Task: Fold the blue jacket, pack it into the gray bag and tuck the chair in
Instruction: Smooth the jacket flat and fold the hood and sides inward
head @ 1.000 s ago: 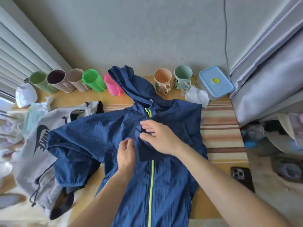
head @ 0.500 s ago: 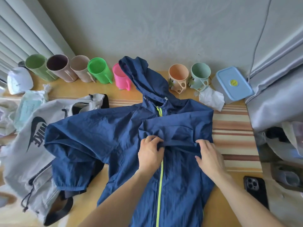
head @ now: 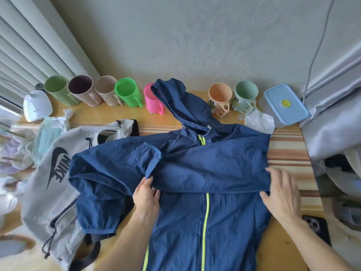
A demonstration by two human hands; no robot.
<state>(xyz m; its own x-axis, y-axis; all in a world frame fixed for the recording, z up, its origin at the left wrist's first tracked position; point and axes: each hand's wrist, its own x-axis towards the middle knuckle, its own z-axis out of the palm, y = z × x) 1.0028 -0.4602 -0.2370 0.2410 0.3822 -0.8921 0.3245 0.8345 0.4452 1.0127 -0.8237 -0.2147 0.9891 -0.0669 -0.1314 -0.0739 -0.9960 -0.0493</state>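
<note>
The blue jacket (head: pixel 195 212) with a neon-yellow zipper lies front-up on the wooden table, hood toward the wall. Its right sleeve is folded flat across the chest. My left hand (head: pixel 147 194) pinches that sleeve's cuff near the middle of the jacket. My right hand (head: pixel 283 190) lies spread on the fold at the jacket's right edge, fingers apart. The other sleeve lies bunched at the left over the gray bag (head: pixel 54 173), which has a dark logo and drawstrings and lies flat on the table's left side. No chair is in view.
A row of coloured cups (head: pixel 127 94) stands along the wall. A blue-lidded container (head: pixel 285 103) and a crumpled tissue (head: pixel 259 120) sit at the back right. A phone (head: pixel 318 229) lies near the right front edge. A curtain (head: pixel 332 114) hangs at right.
Both hands have spread apart along the folded sleeve: the left hand slid left to the cuff, the right hand out to the jacket's right edge. The sleeve now lies flatter across the chest.
</note>
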